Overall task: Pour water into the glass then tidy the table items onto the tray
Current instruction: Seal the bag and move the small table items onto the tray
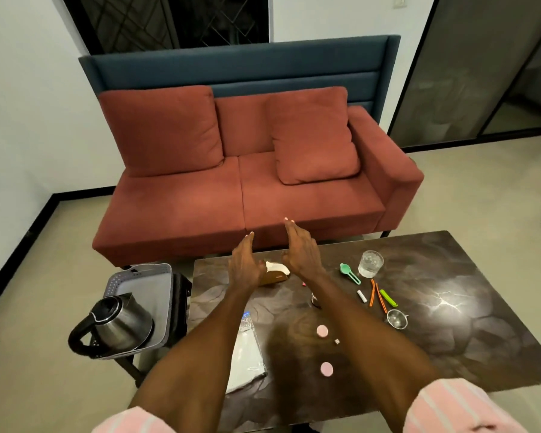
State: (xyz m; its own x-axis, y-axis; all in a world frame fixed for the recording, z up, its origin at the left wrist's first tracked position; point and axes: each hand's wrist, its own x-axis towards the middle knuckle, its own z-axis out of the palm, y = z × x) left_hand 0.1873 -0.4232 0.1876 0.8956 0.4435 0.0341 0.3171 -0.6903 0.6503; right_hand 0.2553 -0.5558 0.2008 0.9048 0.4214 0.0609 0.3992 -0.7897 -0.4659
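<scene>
Both hands raised over dark marble table, fingers straight, palms facing: left hand, right hand. Glass holds water, right side. Kettle sits on grey tray left of table. Red sofa behind.

Red sofa; dark marbled table; grey tray; pink-striped sleeves; steel kettle.
</scene>
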